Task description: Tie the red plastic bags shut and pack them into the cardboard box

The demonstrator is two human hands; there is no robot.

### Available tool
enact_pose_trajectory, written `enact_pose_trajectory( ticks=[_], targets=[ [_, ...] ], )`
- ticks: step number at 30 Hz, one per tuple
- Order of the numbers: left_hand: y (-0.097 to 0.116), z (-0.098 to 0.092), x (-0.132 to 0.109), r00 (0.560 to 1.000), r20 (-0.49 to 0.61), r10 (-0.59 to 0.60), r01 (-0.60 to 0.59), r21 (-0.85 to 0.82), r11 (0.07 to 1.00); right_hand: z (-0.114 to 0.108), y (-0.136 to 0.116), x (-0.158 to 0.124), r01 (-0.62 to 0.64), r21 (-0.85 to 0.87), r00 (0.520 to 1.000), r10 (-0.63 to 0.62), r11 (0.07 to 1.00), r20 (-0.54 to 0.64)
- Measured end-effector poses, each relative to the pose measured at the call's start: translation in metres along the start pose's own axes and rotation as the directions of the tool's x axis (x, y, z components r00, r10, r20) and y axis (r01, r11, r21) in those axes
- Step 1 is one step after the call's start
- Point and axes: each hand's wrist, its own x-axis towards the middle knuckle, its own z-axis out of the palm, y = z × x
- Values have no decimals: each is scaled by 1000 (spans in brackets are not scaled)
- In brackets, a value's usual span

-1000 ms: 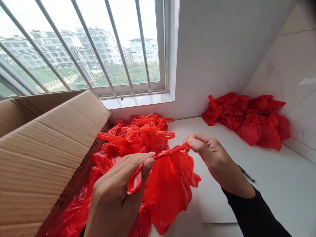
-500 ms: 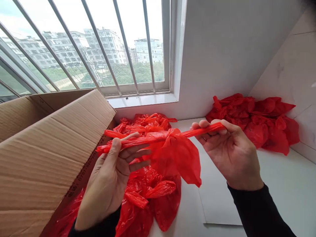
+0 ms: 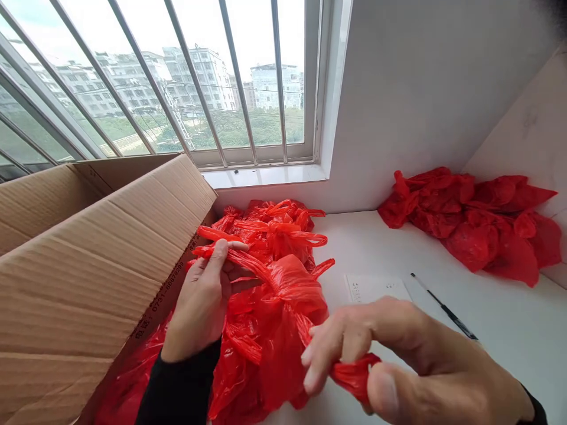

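Note:
A red plastic bag [image 3: 297, 277], knotted in the middle, is stretched between my two hands. My left hand [image 3: 201, 301] pinches one twisted end of it between thumb and forefinger, beside the cardboard box. Lower and closer to the camera, my right hand [image 3: 411, 354] grips the other twisted end, its fingers curled round it and a short stub showing at the thumb. Behind and beneath the held bag lie several more knotted red bags [image 3: 239, 348], partly hidden by it.
An open cardboard box [image 3: 110, 265] with printed text stands at the left. More red bags [image 3: 469, 218] are heaped at the right by the wall. On the white table [image 3: 349, 236] lie a white card [image 3: 376, 287] and a black pen [image 3: 447, 310]. A barred window [image 3: 199, 106] is behind.
My right hand has swung down and toward the camera with its end of the bag, turning back-up. The bag now slants downward, and the card and pen have come into view.

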Motion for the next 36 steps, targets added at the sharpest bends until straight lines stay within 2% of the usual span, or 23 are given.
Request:
enact_pose_trajectory(
  ticks=[1, 2, 3, 5, 7, 9, 10, 12, 14, 16, 20, 22, 24, 26, 28, 31, 33, 36],
  targets=[
    [-4, -4, 2, 998, 16, 58, -61, 189, 980, 0, 2, 2, -26, -105, 998, 32, 994, 49],
    [-7, -7, 4, 994, 38, 103, -110, 391, 914, -1, 4, 6, -43, -213, 996, 59, 976, 70],
    [-8, -10, 4, 989, 58, 135, -144, 566, 812, -3, 8, 10, -54, -314, 995, 77, 948, 63],
    [-8, -11, -1, 980, 89, 176, -181, 762, 621, -10, 19, 18, -120, -468, 992, 120, 875, -30],
    [-5, -6, -11, 971, 154, 184, -230, 814, 534, -19, 34, 23, -225, -564, 974, 175, 795, -143],
    [-7, 3, -25, 945, 301, 129, -326, 820, 471, -28, 50, 25, -322, -649, 947, 232, 689, -223],
    [-11, 9, -30, 918, 387, 82, -385, 824, 415, -32, 57, 24, -348, -690, 937, 255, 635, -238],
    [-22, 18, -38, 846, 531, -46, -501, 822, 272, -38, 72, 24, -352, -745, 929, 307, 567, -206],
    [-36, 24, -37, 781, 608, -142, -587, 793, 164, -40, 81, 26, -328, -748, 928, 347, 578, -138],
    [-43, 23, -30, 768, 623, -148, -607, 782, 144, -38, 84, 30, -308, -697, 940, 318, 648, -119],
    [-31, 8, -14, 857, 514, 31, -508, 835, 210, -31, 78, 37, -293, -560, 956, 232, 775, -178],
    [-26, 3, -10, 873, 456, 174, -485, 853, 193, -27, 77, 37, -248, -578, 969, 186, 777, -165],
    [-32, 4, -10, 859, 433, 274, -488, 855, 177, -24, 82, 36, -175, -651, 985, 133, 739, -114],
    [-51, 9, -13, 850, 458, 262, -513, 833, 207, -22, 91, 34, -108, -719, 992, 126, 686, -29],
    [-80, 14, -16, 842, 505, 189, -539, 806, 247, -22, 99, 33, -61, -763, 988, 147, 644, 45],
    [-118, 15, -19, 870, 469, 154, -491, 856, 161, -25, 107, 33, -22, -794, 992, 114, 607, 59],
    [-130, 12, -21, 885, 450, 115, -462, 880, 108, -27, 108, 33, 3, -798, 996, 66, 603, 54],
    [-132, 12, -24, 881, 469, 67, -472, 881, 38, -24, 104, 31, 46, -804, 998, -2, 592, 56]
  ],
)
